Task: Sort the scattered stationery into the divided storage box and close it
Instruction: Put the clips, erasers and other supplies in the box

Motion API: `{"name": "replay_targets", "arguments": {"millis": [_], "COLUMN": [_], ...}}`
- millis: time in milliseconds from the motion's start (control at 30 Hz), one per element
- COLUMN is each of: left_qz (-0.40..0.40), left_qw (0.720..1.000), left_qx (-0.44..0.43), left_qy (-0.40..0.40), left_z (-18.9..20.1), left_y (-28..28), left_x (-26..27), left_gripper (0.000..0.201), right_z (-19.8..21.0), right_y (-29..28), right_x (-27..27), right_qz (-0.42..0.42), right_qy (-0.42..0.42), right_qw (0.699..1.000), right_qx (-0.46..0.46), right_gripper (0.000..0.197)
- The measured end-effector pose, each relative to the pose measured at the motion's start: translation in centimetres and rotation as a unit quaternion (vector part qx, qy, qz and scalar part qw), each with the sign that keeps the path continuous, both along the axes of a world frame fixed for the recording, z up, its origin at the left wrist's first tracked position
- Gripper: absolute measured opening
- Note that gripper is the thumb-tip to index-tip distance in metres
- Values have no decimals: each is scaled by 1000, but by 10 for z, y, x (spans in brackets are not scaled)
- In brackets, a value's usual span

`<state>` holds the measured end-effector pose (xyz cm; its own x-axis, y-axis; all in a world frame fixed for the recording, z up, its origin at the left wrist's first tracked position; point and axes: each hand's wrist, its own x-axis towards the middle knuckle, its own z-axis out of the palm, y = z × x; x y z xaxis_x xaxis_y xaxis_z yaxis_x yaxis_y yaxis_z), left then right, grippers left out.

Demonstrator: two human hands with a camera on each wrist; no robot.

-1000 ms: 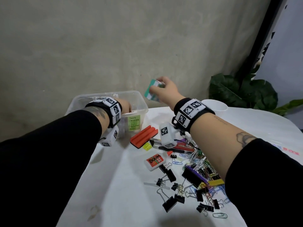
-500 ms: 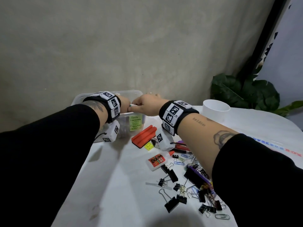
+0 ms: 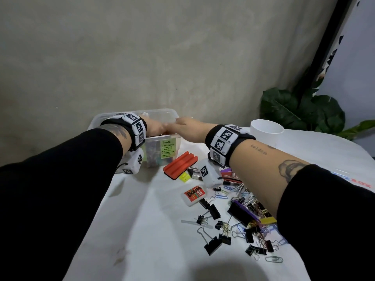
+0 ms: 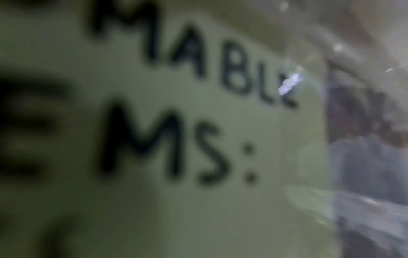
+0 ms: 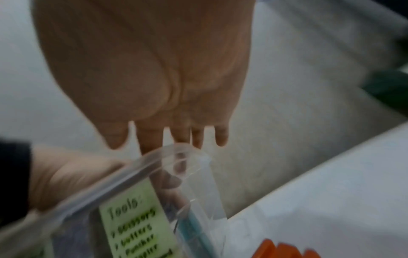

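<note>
The clear storage box (image 3: 162,111) stands at the back left of the white table, with a green "Tools" label (image 3: 168,148) on its front wall. My left hand (image 3: 156,126) grips the box's front rim; the right wrist view shows that left hand (image 5: 73,174) curled on the rim (image 5: 123,178). The left wrist view is filled by another green label (image 4: 198,139) on the box wall. My right hand (image 3: 182,123) hovers over the box's right corner with straight fingers (image 5: 150,139), holding nothing. A teal item (image 5: 194,232) lies inside that corner.
Loose stationery lies right of the box: an orange block (image 3: 180,164), a glue bottle (image 3: 193,195), pens (image 3: 231,177), black binder clips (image 3: 213,244) and paper clips (image 3: 274,259). A white cup (image 3: 266,130) and a plant (image 3: 300,112) stand at the back right.
My right hand brought a teal card down from the air to the box and let it go; it now lies flat over the box's corner. The left hand stayed on the box.
</note>
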<state>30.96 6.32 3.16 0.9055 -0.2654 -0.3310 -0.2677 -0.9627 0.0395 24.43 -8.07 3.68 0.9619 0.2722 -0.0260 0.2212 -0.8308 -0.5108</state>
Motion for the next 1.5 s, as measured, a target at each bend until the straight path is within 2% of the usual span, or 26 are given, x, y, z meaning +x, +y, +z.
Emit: {"name": "replay_targets", "arguments": {"millis": [67, 100, 133, 167, 200, 233, 267, 333, 400, 467, 500, 567, 600, 667, 767, 833, 967, 1067, 1167, 1233, 1333, 1500], "left_qz": [40, 64, 82, 88, 67, 45, 34, 21, 34, 41, 35, 17, 12, 21, 27, 32, 42, 33, 34, 27, 1, 16], "left_qw": [996, 994, 991, 987, 987, 986, 988, 989, 993, 997, 997, 998, 998, 998, 998, 997, 997, 999, 999, 1000, 999, 999], "left_qx": [-73, -78, -81, -99, -88, -77, -70, -52, -51, -59, -71, -58, -50, -51, -53, -51, -36, -18, -18, -9, 30, 26], "left_qy": [39, 47, 66, 90, 114, 140, 135, 133, 104, 16, 2, -12, -25, -32, -16, 40, 48, 30, 28, 13, -16, -45], "left_z": [-16, -28, -30, -28, -24, -18, -9, -6, -23, -32, -34, -21, -17, -19, -16, -12, -12, -13, -14, -13, -5, -2], "left_y": [4, 7, 8, 7, 6, 4, 2, 3, 7, 11, 11, 9, 7, 7, 6, 1, 0, 2, 4, 2, -1, -3], "left_x": [28, 44, 44, 40, 38, 27, 17, 19, 56, 60, 60, 29, 20, 17, 12, 9, 17, 24, 23, 18, 1, -7], "left_gripper": [77, 97, 107, 100, 81, 67, 63, 66, 68, 87, 89, 67, 54, 43, 40, 42, 43, 43, 39, 45, 43, 44], "right_z": [-1, -2, -3, -4, -6, -9, -13, -21, -26, -30, -31, -35, -36, -35, -27, -20, 12, 45, 71, 75, 61, 16], "right_y": [-18, -28, -37, -44, -48, -49, -49, -43, -34, -25, -21, -15, -13, -13, -21, -32, -54, -57, -42, -26, 0, 17], "right_x": [1, 1, 0, -2, -5, -9, -14, -23, -28, -29, -30, -30, -29, -30, -33, -32, -33, -33, -26, -21, -15, -5], "right_qz": [-58, -97, -133, -150, -148, -134, -121, -96, -70, -48, -45, -55, -59, -58, -61, -70, -108, -163, -208, -177, -103, -49], "right_qy": [-74, -98, -100, -73, -31, 18, 58, 111, 155, 176, 169, 152, 149, 138, 121, 121, 97, -10, -205, -277, -267, -213], "right_qw": [993, 987, 984, 986, 987, 985, 979, 979, 976, 962, 952, 940, 942, 950, 959, 970, 986, 986, 948, 930, 940, 969], "right_qx": [74, 77, 59, 16, -47, -111, -151, -144, -137, -203, -251, -299, -293, -273, -250, -198, -77, 38, 124, 167, 185, 115], "right_gripper": [19, 9, 9, 9, 10, 17, 28, 54, 79, 94, 98, 101, 97, 79, 49, 40, 24, 23, 30, 36, 45, 43]}}
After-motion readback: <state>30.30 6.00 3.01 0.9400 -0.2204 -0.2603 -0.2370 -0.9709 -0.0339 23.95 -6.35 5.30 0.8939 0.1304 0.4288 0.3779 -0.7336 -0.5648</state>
